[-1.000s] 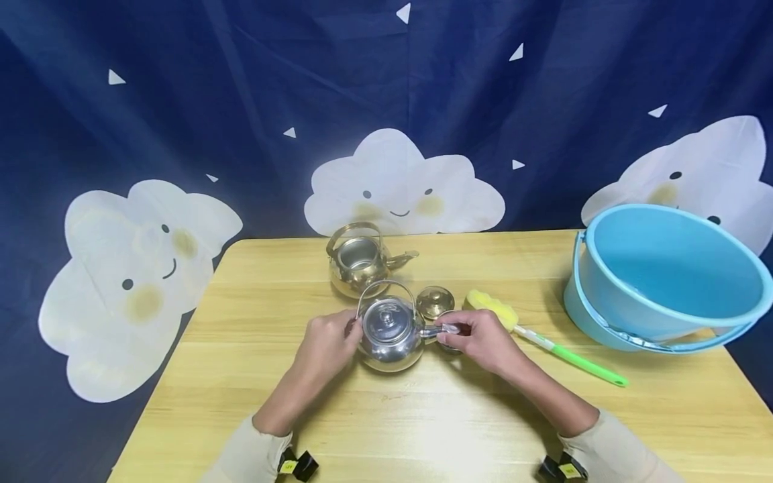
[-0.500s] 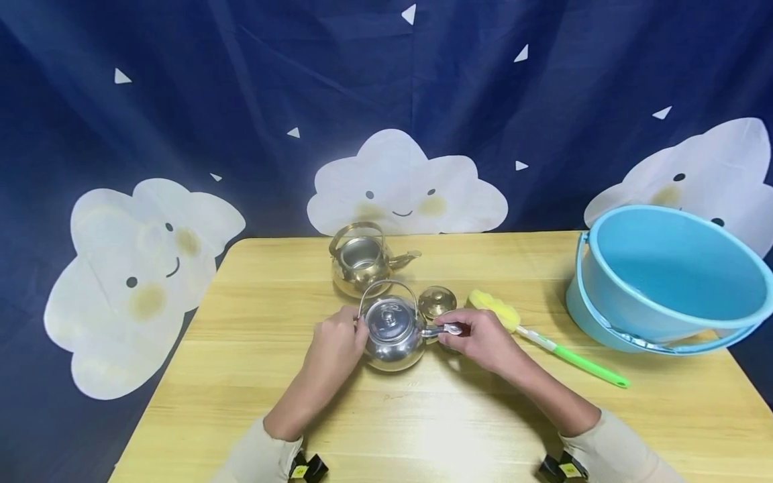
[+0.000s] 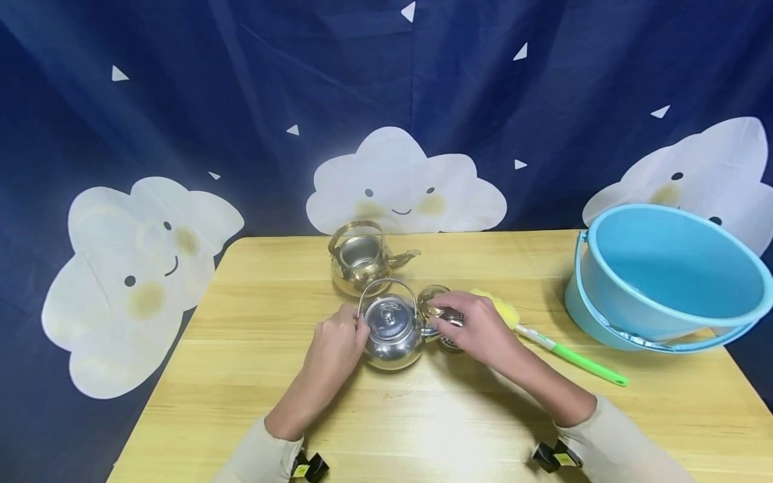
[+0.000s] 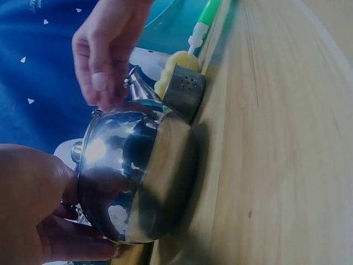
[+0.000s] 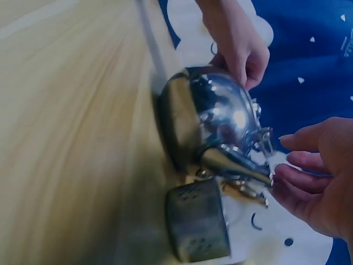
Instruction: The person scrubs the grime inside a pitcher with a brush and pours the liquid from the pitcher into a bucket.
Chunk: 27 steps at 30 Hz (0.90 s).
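Note:
At the table's middle, the lidded silver teapot (image 3: 391,345) stands upright. My left hand (image 3: 336,345) pinches its left side by the handle's base, and in the left wrist view that hand (image 4: 33,204) has thumb and fingers at the rim. My right hand (image 3: 486,332) is by the spout; the right wrist view shows its fingers (image 5: 300,185) loosely bent beside the spout tip (image 5: 259,174), with a gap between them. A perforated metal strainer (image 5: 198,221) sits beside the spout, partly covered by my right hand in the head view.
A gold teapot (image 3: 360,274) without a lid stands behind the silver one. A gold lid (image 3: 432,292), a yellow sponge brush (image 3: 506,312) with green handle (image 3: 588,365), and a large blue bucket (image 3: 640,308) lie or stand to the right.
My right hand has come off the spout's tip and moved slightly up and left, over part of the gold lid and strainer. My left hand keeps its hold on the silver teapot.

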Available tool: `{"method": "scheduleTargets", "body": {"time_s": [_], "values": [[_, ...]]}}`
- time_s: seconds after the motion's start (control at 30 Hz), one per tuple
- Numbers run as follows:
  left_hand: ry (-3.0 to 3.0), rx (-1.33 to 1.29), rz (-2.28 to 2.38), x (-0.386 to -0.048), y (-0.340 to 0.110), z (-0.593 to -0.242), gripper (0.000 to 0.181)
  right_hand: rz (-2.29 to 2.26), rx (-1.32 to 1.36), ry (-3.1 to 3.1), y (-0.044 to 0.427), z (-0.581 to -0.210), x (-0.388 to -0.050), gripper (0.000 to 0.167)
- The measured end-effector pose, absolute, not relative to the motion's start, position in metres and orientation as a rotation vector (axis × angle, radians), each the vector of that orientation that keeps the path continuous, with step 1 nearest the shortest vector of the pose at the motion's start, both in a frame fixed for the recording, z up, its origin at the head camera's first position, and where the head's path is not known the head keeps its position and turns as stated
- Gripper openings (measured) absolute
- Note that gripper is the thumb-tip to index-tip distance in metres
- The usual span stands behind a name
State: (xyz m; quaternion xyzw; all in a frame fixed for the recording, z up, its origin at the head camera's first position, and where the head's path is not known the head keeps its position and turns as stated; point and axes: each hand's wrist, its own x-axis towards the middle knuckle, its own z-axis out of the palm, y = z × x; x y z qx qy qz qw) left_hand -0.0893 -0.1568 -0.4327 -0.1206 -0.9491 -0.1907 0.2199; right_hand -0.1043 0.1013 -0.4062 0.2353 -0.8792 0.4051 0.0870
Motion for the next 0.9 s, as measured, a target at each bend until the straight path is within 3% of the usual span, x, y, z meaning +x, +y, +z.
{"method": "scheduleTargets", "body": {"time_s": [0.3, 0.6, 0.9], "values": [[-2.552, -0.442, -0.343, -0.093, -0.163, -0.436, 0.011, 1.028, 0.928, -2.521, 0.073, -0.39, -0.107, 0.029], [-2.388, -0.65, 0.06, -0.102, -0.17, -0.433, 0.024, 0.739, 1.097, -2.512, 0.052, -0.384, -0.114, 0.031], [-2.349, -0.669, 0.158, -0.103, -0.173, -0.431, 0.022, 0.676, 1.176, -2.597, 0.041, -0.384, -0.121, 0.03]]}}
